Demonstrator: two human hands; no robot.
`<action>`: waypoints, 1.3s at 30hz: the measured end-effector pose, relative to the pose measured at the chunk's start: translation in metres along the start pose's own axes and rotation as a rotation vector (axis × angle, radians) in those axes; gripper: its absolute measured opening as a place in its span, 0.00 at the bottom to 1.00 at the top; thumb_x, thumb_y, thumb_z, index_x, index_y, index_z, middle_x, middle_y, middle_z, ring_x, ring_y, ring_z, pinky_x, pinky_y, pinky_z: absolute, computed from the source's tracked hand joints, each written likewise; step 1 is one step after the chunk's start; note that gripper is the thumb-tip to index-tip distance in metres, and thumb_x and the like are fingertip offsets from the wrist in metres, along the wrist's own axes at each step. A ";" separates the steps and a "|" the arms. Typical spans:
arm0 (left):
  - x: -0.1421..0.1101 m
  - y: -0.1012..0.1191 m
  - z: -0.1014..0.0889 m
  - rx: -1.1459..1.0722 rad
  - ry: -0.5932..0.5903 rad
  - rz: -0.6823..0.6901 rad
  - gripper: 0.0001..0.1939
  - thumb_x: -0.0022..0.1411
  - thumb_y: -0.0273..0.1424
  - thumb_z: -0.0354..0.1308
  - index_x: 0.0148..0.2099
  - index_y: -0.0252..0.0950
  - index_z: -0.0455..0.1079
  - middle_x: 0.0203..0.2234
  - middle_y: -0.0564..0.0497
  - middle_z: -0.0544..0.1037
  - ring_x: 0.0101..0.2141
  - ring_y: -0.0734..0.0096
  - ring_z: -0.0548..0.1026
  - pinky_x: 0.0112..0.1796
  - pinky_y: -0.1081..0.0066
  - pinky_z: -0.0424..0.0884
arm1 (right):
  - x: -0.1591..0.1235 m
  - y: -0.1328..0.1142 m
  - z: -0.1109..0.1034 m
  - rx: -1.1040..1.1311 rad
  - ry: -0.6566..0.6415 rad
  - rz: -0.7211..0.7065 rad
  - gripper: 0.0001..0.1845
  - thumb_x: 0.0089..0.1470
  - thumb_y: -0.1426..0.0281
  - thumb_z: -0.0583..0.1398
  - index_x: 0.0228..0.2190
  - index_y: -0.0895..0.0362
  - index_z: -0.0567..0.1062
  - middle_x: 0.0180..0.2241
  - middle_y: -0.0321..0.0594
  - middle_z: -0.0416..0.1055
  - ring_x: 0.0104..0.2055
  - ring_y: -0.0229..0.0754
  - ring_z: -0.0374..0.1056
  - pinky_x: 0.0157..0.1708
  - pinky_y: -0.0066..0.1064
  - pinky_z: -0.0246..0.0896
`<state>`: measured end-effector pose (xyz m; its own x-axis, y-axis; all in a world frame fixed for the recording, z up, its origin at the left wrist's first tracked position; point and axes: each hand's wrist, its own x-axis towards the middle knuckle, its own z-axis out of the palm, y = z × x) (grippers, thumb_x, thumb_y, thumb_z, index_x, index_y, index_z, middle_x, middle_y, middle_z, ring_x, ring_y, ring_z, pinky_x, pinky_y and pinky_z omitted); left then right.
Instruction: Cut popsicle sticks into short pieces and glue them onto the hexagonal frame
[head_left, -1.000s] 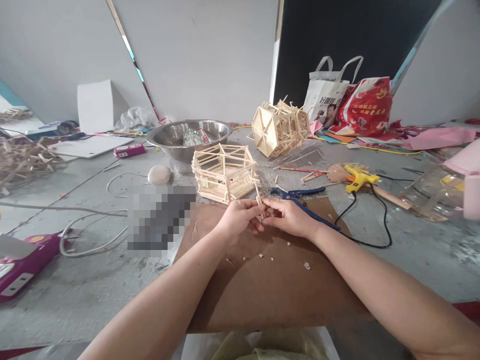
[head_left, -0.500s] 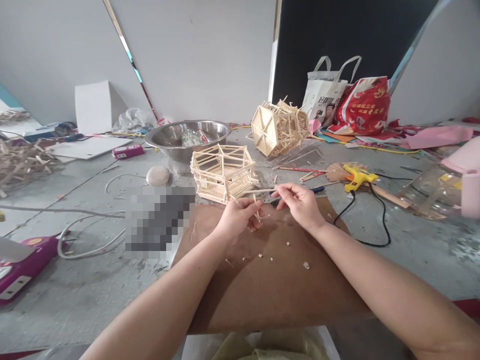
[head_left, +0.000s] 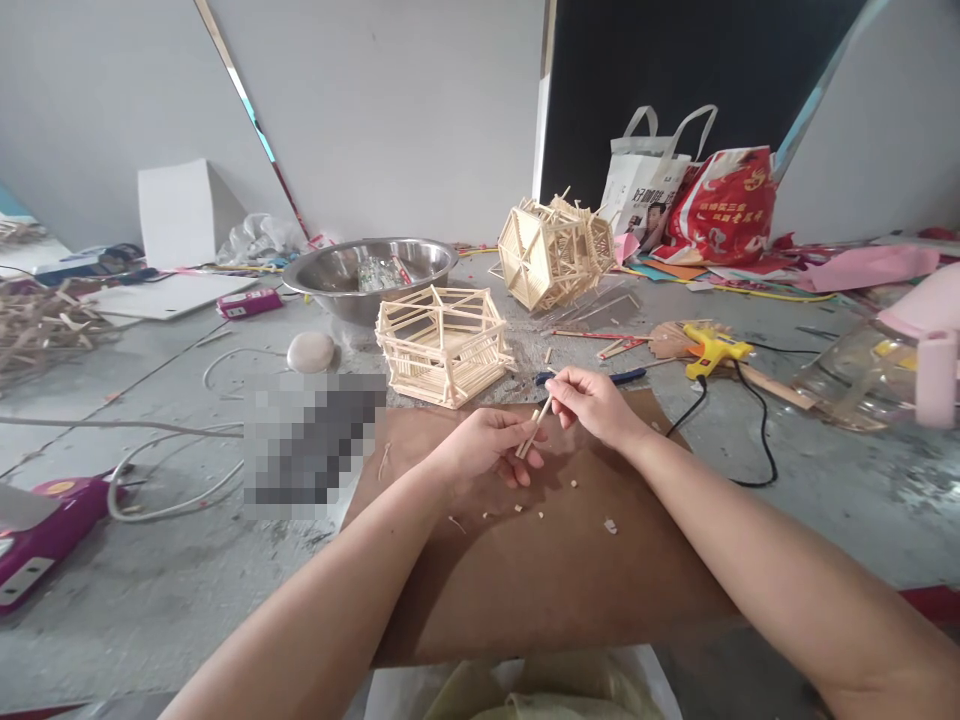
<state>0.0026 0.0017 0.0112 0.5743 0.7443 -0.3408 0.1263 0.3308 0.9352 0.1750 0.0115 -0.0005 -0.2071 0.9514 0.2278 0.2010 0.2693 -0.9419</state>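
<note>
My left hand (head_left: 487, 445) and my right hand (head_left: 592, 400) meet over a brown cardboard sheet (head_left: 525, 560). Both pinch a short thin wooden stick (head_left: 534, 430) that slants between them; my right fingers hold its upper end and my left fingers curl round its lower end. Just beyond the hands stands a hexagonal frame of wooden sticks (head_left: 442, 340). A second stick model (head_left: 551, 250) lies tipped on its side farther back. Small wood offcuts (head_left: 574, 485) dot the cardboard.
Blue-handled cutters (head_left: 622, 376) lie behind my right hand, and a yellow glue gun (head_left: 712, 350) with a black cord sits to the right. A steel bowl (head_left: 367, 270), bags (head_left: 720, 210), a clear jar (head_left: 862, 380), white cables (head_left: 172, 440) and a stick pile (head_left: 37, 320) surround the cardboard.
My right hand pulled away to the right with a stick, then came back. Both hands have dropped slightly toward me and now hold the stick slanted between them.
</note>
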 end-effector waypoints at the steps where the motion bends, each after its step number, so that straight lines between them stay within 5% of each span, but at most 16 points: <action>1: 0.000 0.000 0.000 0.015 -0.015 -0.007 0.17 0.46 0.40 0.56 0.33 0.30 0.68 0.19 0.49 0.73 0.14 0.78 0.68 0.14 0.78 0.62 | 0.000 -0.001 0.000 -0.009 -0.010 -0.007 0.15 0.47 0.59 0.53 0.19 0.58 0.63 0.16 0.30 0.61 0.15 0.29 0.57 0.18 0.23 0.52; 12: -0.001 0.001 0.003 0.120 -0.063 -0.006 0.14 0.48 0.39 0.55 0.32 0.33 0.65 0.23 0.49 0.74 0.20 0.76 0.70 0.21 0.76 0.65 | 0.000 -0.001 0.006 0.078 -0.030 0.000 0.15 0.46 0.59 0.54 0.21 0.58 0.64 0.16 0.30 0.59 0.14 0.28 0.55 0.15 0.23 0.51; 24: 0.008 -0.007 -0.002 0.670 0.172 0.446 0.09 0.49 0.32 0.52 0.27 0.32 0.70 0.19 0.55 0.68 0.22 0.81 0.63 0.23 0.80 0.58 | -0.008 -0.012 0.010 -0.067 -0.080 -0.119 0.11 0.44 0.62 0.57 0.25 0.59 0.68 0.19 0.32 0.63 0.17 0.29 0.56 0.17 0.21 0.52; 39: 0.013 -0.014 -0.007 0.939 0.211 0.503 0.09 0.49 0.32 0.52 0.27 0.35 0.71 0.16 0.57 0.66 0.22 0.81 0.62 0.24 0.81 0.56 | -0.006 -0.006 0.011 -0.049 -0.165 -0.016 0.13 0.43 0.62 0.57 0.23 0.60 0.67 0.17 0.33 0.65 0.16 0.30 0.59 0.17 0.23 0.55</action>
<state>0.0027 0.0105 -0.0067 0.5939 0.7849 0.1767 0.5351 -0.5494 0.6417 0.1646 0.0030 0.0012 -0.3646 0.9105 0.1949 0.2424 0.2949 -0.9243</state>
